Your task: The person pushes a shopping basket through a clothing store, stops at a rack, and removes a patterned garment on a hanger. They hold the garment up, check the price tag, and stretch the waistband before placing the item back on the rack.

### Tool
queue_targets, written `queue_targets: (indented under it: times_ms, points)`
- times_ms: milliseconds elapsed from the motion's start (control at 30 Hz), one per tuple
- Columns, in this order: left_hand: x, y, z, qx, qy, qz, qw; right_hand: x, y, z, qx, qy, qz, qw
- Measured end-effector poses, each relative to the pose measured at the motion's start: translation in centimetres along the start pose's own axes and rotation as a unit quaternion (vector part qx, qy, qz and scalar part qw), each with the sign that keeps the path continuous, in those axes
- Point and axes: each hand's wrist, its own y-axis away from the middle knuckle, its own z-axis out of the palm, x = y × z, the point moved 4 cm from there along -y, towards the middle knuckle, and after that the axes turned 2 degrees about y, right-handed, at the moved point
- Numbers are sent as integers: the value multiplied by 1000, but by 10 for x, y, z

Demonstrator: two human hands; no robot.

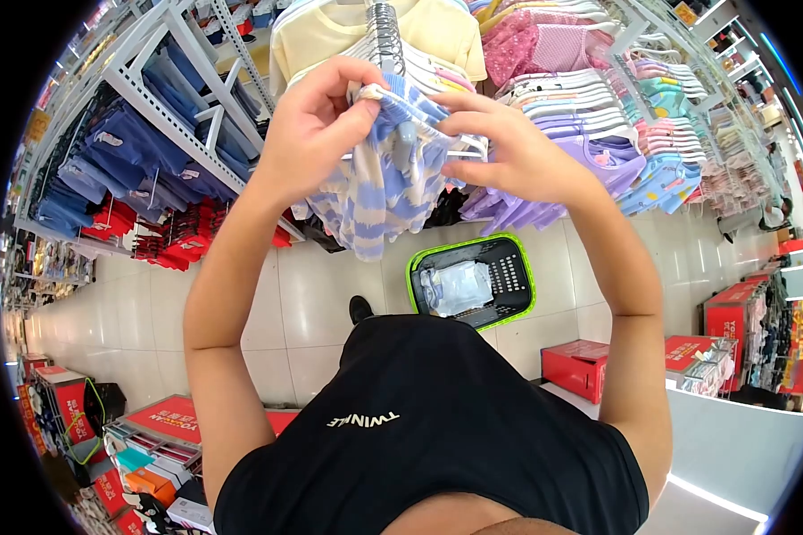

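A small blue-and-white tie-dyed garment (379, 192) hangs in front of me at the rack, a gathered band along its top. My left hand (317, 129) pinches the upper left corner of that band between thumb and fingers. On the other side, my right hand (513, 152) has its fingertips and thumb about the garment's right edge, where the white bar of a hanger (467, 147) shows. Part of the hanger is hidden behind the cloth and fingers. Just behind is a row of metal hanger hooks (385, 36) above a pale yellow top (437, 40).
A black shopping basket with a green rim (528, 267) stands on the tiled floor, plastic-wrapped items (459, 287) inside. Purple shirts (602, 160) hang to the right, blue denim clothes (116, 147) to the left. A red box (575, 370) sits behind on the right.
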Motion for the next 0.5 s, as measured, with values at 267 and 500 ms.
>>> queue_targets:
  times_ms: [267, 500]
  points:
    - [-22, 11, -11, 86, -37, -26, 995, 2, 4, -15, 10, -60, 114, 992]
    - [-20, 13, -2, 149, 6, 12, 989, 1, 2, -17, 109, -75, 100, 986]
